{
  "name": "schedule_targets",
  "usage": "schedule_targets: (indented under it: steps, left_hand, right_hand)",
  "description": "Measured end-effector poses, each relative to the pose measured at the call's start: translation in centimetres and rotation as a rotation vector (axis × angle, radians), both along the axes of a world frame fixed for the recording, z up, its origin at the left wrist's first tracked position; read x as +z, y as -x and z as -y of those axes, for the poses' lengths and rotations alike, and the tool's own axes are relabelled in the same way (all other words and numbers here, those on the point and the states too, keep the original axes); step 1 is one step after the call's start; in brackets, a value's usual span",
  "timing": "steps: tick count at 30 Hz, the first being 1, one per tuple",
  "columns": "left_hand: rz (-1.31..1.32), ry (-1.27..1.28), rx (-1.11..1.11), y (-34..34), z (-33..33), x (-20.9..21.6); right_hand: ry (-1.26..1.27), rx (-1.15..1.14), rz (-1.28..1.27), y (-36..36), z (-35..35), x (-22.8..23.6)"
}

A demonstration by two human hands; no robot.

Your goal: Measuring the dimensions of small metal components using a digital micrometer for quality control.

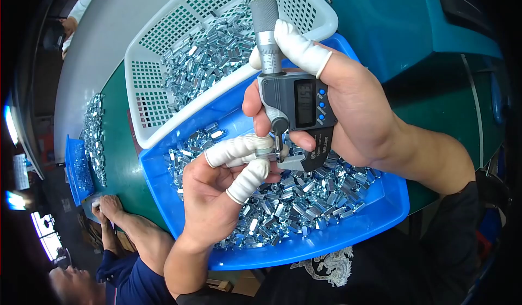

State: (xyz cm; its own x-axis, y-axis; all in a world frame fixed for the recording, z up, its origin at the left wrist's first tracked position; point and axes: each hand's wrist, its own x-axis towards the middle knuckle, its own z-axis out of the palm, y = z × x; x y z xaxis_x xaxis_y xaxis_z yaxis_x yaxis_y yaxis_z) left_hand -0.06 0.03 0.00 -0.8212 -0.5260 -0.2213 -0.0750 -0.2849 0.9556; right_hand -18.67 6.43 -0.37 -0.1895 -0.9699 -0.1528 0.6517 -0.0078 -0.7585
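Left hand (pixel 215 196) pinches a small metal piece (pixel 265 153) between its covered fingertips (pixel 250 179), at the measuring gap of a digital micrometer (pixel 304 101); contact with both faces cannot be confirmed. Right hand (pixel 353 95) grips the micrometer's frame, above a blue bin (pixel 310 258) of metal fittings (pixel 293 196).

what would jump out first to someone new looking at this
Probably the grey and black digital micrometer, held up near the centre in the right hand, with the left hand pinching a small metal piece at its measuring end. Next, perhaps, the shiny heap of metal parts in the bright blue tub below the hands, and the white perforated basket of similar parts at upper left.
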Motion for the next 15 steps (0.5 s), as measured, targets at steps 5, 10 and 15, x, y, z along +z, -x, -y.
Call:
schedule_targets:
  steps: [5,10,15]
  left_hand:
    - [0.007,0.024,-0.010,0.07,0.11,-0.05]
    - [0.012,0.198,0.043,0.01,-0.03,0.08]
    - [0.081,0.319,0.044,0.11,0.20,-0.01]
  right_hand:
    - [-0.006,0.018,0.030,0.19,-0.07,0.10]
    - [0.014,-0.007,0.100,0.09,-0.12,0.45]
    - [-0.033,0.001,0.033,-0.03,-0.01,0.18]
